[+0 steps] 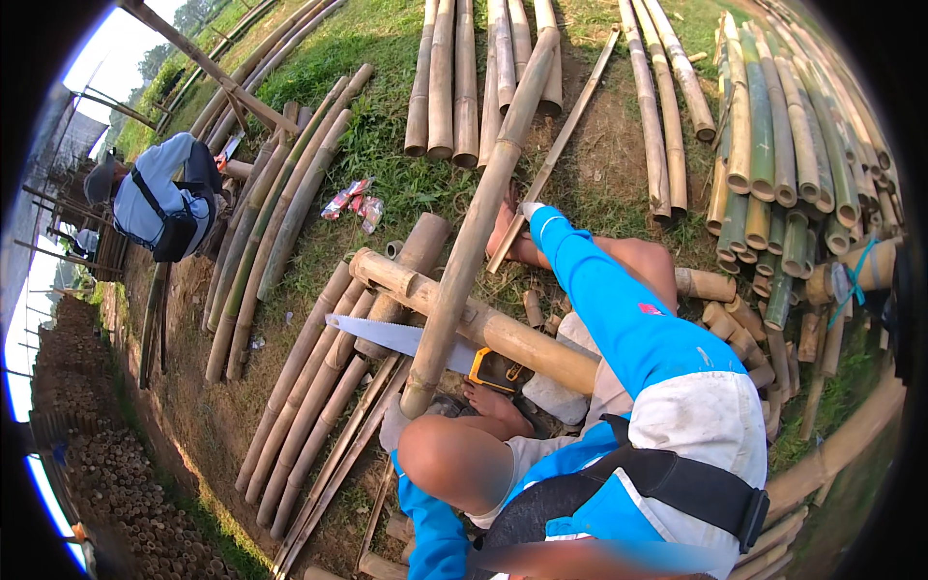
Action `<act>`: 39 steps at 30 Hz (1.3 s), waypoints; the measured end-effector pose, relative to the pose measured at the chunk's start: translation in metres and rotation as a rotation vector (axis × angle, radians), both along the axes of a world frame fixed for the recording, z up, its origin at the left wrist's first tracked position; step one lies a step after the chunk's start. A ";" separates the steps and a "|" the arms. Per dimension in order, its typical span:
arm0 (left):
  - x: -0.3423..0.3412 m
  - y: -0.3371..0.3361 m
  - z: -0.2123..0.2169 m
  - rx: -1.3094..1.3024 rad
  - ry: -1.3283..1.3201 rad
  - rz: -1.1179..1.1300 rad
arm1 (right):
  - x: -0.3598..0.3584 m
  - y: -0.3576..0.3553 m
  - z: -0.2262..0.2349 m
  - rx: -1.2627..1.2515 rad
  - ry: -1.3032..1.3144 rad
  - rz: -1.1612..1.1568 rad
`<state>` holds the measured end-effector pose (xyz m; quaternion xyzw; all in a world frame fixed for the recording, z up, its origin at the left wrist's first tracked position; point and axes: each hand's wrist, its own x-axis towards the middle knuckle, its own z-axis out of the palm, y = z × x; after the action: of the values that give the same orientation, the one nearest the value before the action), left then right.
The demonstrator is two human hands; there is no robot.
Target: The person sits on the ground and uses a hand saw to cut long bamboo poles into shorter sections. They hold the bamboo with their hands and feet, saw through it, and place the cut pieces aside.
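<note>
Head view: the left hand, in a grey glove, sits low on the ground just beside the cut lower end of a long, pale tan bamboo pole. Whether it is closed on the pole cannot be told, as the end of the pole hides the fingers. The right hand, in a white glove at the end of a bright blue sleeve, is stretched far forward and lies against the same pole about halfway along it; its grip cannot be made out either.

That pole slants from the upper middle of the ground down toward the person. It crosses over a thicker, light brown bamboo log lying at an angle beneath it. A hand saw with a silver toothed blade and a yellow and black handle lies flat under the pole, beside the log, with a bare foot just next to its handle.

Short cut bamboo stubs are scattered on the dirt to the right of the bent knee. Further right a stack of green bamboo lengths shows its cut ends. Long dry bamboo poles lie in rows toward the left edge, and red and white wrappers lie on the grass. At the far left, another person in a light blue shirt with a black shoulder bag bends over.
</note>
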<state>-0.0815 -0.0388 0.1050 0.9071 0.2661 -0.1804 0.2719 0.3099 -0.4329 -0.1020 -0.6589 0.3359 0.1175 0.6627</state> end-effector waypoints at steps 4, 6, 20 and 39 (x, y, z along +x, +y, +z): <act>0.012 0.009 -0.001 0.076 0.028 -0.028 | 0.004 -0.002 -0.003 0.051 -0.007 -0.025; 0.016 0.014 -0.010 0.091 0.037 -0.029 | 0.005 -0.003 -0.005 0.081 -0.018 -0.039; -0.005 0.023 -0.052 -0.454 -0.053 0.076 | -0.076 -0.036 0.002 0.992 -0.307 -0.335; 0.067 -0.011 -0.035 0.023 -0.234 -0.148 | -0.171 0.015 0.106 0.551 -0.441 -0.198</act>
<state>-0.0146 -0.0498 0.0700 0.9421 0.1668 -0.0900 0.2766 0.1389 -0.4183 0.0036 -0.4294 0.2028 -0.0059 0.8800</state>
